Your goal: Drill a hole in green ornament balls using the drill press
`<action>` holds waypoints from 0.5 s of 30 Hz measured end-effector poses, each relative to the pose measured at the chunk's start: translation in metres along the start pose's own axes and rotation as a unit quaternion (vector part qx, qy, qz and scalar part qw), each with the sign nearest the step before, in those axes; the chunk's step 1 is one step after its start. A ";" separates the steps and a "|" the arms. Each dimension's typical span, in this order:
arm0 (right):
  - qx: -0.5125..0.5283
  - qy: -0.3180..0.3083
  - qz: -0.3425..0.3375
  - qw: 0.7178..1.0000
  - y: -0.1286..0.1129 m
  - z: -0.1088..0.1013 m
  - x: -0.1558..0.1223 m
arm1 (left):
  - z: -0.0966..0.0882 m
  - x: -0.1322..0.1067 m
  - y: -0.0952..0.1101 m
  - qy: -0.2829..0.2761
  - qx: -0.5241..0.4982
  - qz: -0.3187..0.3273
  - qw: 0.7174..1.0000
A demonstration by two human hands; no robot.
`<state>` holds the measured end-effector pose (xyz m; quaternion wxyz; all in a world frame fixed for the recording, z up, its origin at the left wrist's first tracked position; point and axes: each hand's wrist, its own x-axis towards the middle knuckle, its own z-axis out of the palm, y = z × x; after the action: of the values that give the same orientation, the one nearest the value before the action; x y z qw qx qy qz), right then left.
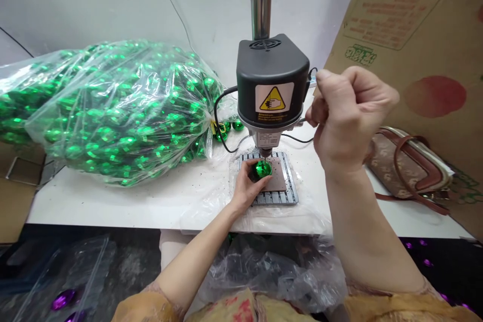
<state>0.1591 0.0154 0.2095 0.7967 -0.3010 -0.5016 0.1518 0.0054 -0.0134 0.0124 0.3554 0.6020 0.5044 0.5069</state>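
On the white bench [101, 206], the left hand [246, 186] pinched a green ball [261, 169] under the drill [273, 68]; the right hand [345, 115] curled into a fist beside it.

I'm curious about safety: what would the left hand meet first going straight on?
The left hand holds the green ball; beyond that, probably the drill bit, though depth is unclear.

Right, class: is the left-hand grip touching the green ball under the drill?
Touching. The head view shows the left-hand grip around the green ball, thumb against its near edge, fingers against its left side.
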 end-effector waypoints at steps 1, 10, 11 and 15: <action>0.009 0.000 0.003 1.000 -0.001 0.001 0.003 | -0.002 -0.009 0.001 0.028 0.020 0.018 0.999; 0.043 0.019 0.012 0.999 0.001 0.002 0.000 | -0.041 -0.129 -0.020 -0.293 0.192 0.239 0.906; 0.047 0.020 0.013 0.999 0.001 0.002 0.000 | -0.046 -0.134 -0.024 -0.295 0.198 0.248 0.901; 0.051 0.026 0.004 0.998 0.004 0.001 0.002 | -0.066 -0.141 -0.028 -0.270 0.181 0.304 0.895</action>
<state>0.1591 0.0196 0.2087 0.8230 -0.2658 -0.4714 0.1727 -0.0617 -0.1487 -0.0337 0.1916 0.8937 0.2638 0.3081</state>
